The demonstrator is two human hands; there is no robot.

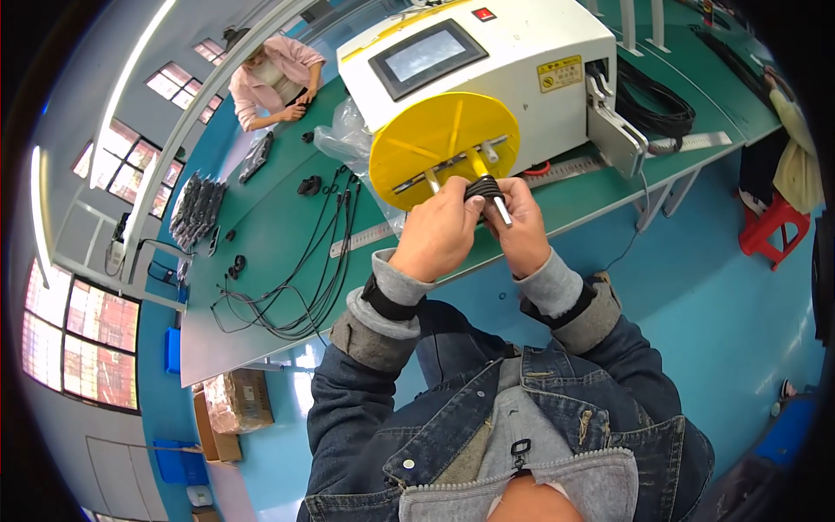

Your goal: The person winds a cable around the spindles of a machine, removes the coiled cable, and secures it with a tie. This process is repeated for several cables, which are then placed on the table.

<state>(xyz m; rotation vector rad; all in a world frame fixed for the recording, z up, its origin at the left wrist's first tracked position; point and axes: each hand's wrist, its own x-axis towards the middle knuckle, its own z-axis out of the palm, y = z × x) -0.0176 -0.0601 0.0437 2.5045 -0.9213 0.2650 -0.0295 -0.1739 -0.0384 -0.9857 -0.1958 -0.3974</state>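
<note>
A small coil of black cable [484, 188] sits around the metal posts at the front of a yellow disc [409, 130]. My left hand [435, 230] grips the coil from the left, thumb against it. From the right, my right hand [524, 228] has its fingers closed on the same coil. One silver post end pokes out between my hands. The disc is mounted on a white winding machine [548, 48] with a dark-framed screen [426, 56]. Parts of the coil are hidden behind my fingers.
Loose black cables [296, 304] lie on the green table [261, 226] to the left, near bundled cables in bags [198, 209]. A metal ruler [565, 170] runs along the front. More black cable [652, 104] lies right of the machine. Another person [274, 78] works at far left.
</note>
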